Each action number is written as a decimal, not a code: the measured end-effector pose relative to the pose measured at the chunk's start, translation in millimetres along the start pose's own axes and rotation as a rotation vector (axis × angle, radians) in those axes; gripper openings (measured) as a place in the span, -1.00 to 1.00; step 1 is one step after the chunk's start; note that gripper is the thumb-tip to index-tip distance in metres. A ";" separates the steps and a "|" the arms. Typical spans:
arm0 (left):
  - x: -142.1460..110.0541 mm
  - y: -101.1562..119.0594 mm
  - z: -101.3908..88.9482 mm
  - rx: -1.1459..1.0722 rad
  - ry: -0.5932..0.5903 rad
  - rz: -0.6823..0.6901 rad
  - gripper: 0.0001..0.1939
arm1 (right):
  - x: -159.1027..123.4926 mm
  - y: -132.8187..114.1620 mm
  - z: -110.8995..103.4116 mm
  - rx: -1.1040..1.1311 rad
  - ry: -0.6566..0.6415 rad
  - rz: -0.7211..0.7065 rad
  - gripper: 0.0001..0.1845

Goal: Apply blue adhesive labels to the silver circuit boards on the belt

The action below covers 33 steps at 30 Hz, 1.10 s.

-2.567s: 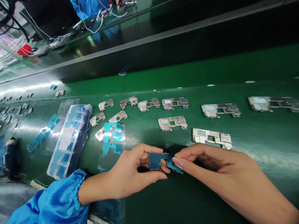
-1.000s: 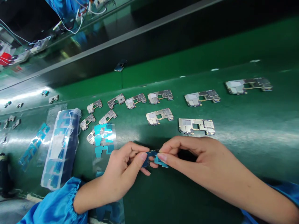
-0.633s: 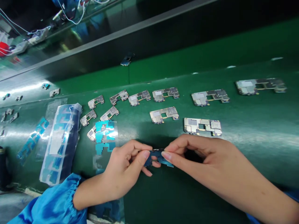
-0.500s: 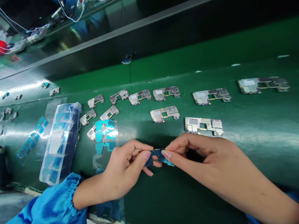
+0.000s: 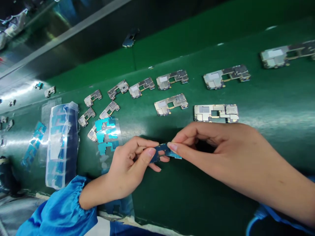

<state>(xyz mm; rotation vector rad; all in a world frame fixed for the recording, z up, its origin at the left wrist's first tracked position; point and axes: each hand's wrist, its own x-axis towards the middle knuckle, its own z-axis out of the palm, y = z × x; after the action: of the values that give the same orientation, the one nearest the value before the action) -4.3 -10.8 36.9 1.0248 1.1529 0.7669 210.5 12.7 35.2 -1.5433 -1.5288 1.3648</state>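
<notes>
Between both hands, above the green mat, is a dark blue circuit board (image 5: 155, 158) with a gap in its middle. My left hand (image 5: 129, 165) pinches its left end between thumb and fingers. At the right end, the thumb and forefinger of my right hand (image 5: 219, 149) are closed on a piece of light blue film (image 5: 176, 155) against the board. The fingertips hide where film and board meet. Just beyond my right hand lies a silver-faced circuit board (image 5: 204, 113). A clear sheet with blue film cutouts (image 5: 105, 148) lies beyond my left hand.
Several more circuit boards (image 5: 171, 104) are spread over the green mat (image 5: 145, 126). At left lies a stack of film sheets (image 5: 50, 141) in clear wrap, beside a loose blue film strip (image 5: 34, 144). One dark board (image 5: 130, 38) sits near the back ledge.
The view has shifted, so the boards and hands appear higher in the picture. Both hands keep hold of the circuit board and film, with the board slightly more tilted.
</notes>
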 end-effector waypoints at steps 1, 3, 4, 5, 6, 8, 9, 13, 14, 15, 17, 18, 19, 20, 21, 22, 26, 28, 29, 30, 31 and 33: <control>0.1 0.9 0.3 -0.006 0.001 0.005 -0.74 | 0.0 -0.4 -0.2 0.003 0.002 0.003 -0.79; 0.2 1.5 0.4 -0.025 0.001 0.017 -0.78 | -0.1 -0.4 -0.2 0.010 0.008 0.005 -0.79; 0.1 1.3 0.3 -0.033 0.001 0.021 -0.79 | -0.1 -0.1 0.1 0.008 0.010 0.005 -0.79; 0.0 0.7 -0.1 -0.040 0.000 0.024 -0.81 | -0.1 0.5 0.7 0.005 0.013 0.002 -0.79; -0.1 0.0 -0.4 -0.046 -0.001 0.029 -0.81 | 0.0 1.1 1.3 0.002 0.014 -0.001 -0.78; -0.2 -1.5 -1.0 -0.056 -0.004 0.033 -0.82 | 0.3 2.4 2.8 -0.001 0.020 -0.012 -0.79; -0.2 -2.1 -1.1 -0.060 -0.007 0.033 -0.81 | 0.5 3.0 3.3 -0.002 0.024 -0.021 -0.80; 0.4 -2.3 0.0 -0.079 0.011 0.004 -0.76 | 1.1 5.9 0.5 -0.027 0.029 -0.046 -0.84; 0.6 -2.1 0.3 -0.083 0.033 -0.008 -0.73 | 1.2 6.6 -1.4 -0.015 0.003 -0.038 -0.85; 0.9 -1.9 0.5 -0.085 0.057 -0.023 -0.70 | 1.4 7.3 -3.4 0.012 -0.038 -0.025 -0.84; 1.7 -1.8 0.4 -0.093 0.092 -0.047 -0.65 | 2.0 8.6 -6.4 0.088 -0.115 -0.005 -0.74; 2.2 -1.9 0.1 -0.101 0.098 -0.054 -0.63 | 2.5 9.3 -7.1 0.116 -0.123 -0.006 -0.70; 2.9 -2.0 -0.5 -0.112 0.097 -0.056 -0.61 | 3.1 10.0 -7.0 0.127 -0.106 -0.016 -0.68; 3.6 -2.2 -1.1 -0.126 0.095 -0.052 -0.59 | 3.7 10.8 -6.4 0.129 -0.075 -0.029 -0.67; 4.2 -2.2 -1.6 -0.139 0.094 -0.051 -0.57 | 4.3 11.8 -5.4 0.128 -0.049 -0.039 -0.65; 4.7 -2.2 -2.1 -0.153 0.099 -0.052 -0.56 | 4.7 12.9 -4.2 0.128 -0.040 -0.040 -0.63; 5.0 -0.4 -2.1 -0.204 0.126 -0.070 -0.48 | 4.1 15.2 0.4 0.130 -0.147 -0.027 -0.53; 4.4 0.7 -1.2 -0.213 0.132 -0.070 -0.44 | 2.1 13.2 3.8 0.131 -0.189 -0.041 -0.52; 4.1 1.0 -0.7 -0.213 0.134 -0.063 -0.43 | 0.7 11.4 6.1 0.143 -0.201 -0.047 -0.51; 3.9 1.2 -0.1 -0.211 0.138 -0.054 -0.42 | -0.9 9.3 8.9 0.159 -0.205 -0.052 -0.49; 3.8 1.2 0.5 -0.210 0.142 -0.045 -0.42 | -2.5 7.2 12.1 0.176 -0.196 -0.056 -0.46; 4.0 0.9 1.9 -0.206 0.157 -0.035 -0.43 | -5.4 4.1 18.8 0.197 -0.149 -0.060 -0.43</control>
<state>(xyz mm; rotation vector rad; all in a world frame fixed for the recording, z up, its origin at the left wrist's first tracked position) -1.4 -7.3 36.4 0.7824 1.1944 0.9303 195.8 2.1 26.9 -1.2909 -1.4648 1.5748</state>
